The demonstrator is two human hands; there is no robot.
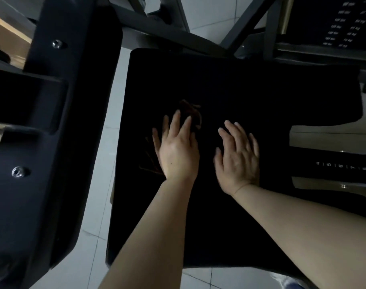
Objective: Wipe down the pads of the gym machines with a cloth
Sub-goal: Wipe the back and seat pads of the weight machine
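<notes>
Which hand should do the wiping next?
Probably the left hand: its flat fingers already rest on the dark cloth lying on the seat pad. The right hand lies flat on bare pad beside it.

scale strip (342,165): white digits with tick marks on a black strip at the right edge, beside the seat pad; reads roughly 4 | 5 | 6 | 7, seen tilted, last digits cut off by the frame edge
weight stack (348,24): top right corner, two columns of small white labels on the dark plates, one row per plate; look like number plus unit pairs, too blurred to read any value
frame (52,101): left side, no text visible, only bolt heads
brands: none legible anywhere
</notes>
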